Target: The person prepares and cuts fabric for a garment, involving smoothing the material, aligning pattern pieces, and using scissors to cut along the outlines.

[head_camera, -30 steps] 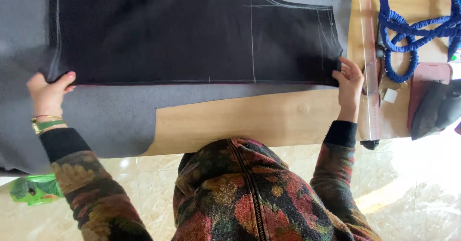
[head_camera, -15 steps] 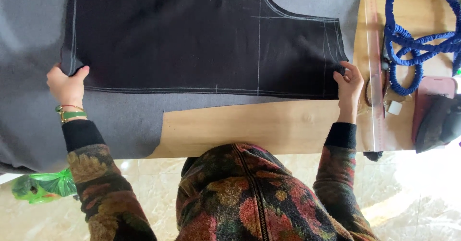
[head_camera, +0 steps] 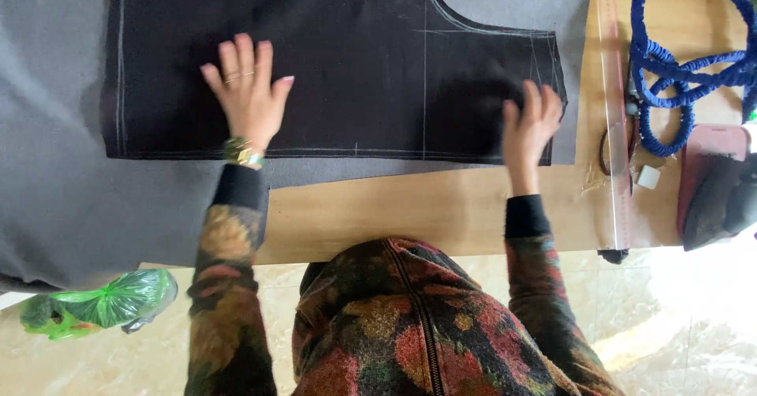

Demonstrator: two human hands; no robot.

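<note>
A black cut fabric piece (head_camera: 347,57) with chalk lines and a curved cut-out at its upper right lies flat on a grey cloth (head_camera: 55,183) spread over a wooden table (head_camera: 394,207). My left hand (head_camera: 248,92) rests palm down on the black piece, fingers spread, left of its middle. My right hand (head_camera: 530,124) lies flat on the piece's lower right corner, fingers apart. Neither hand holds anything. A gold bracelet sits on my left wrist.
A long clear ruler (head_camera: 613,104) lies along the table right of the fabric. Beyond it are a coiled blue cord (head_camera: 678,65), scissors (head_camera: 619,147), a small white chalk block (head_camera: 648,177) and a dark iron on a red pad (head_camera: 721,191). A green plastic bag (head_camera: 102,301) lies on the floor.
Both hands let go of the black piece's lower corners and moved inward onto it, now lying flat with fingers spread. The view shifted slightly.
</note>
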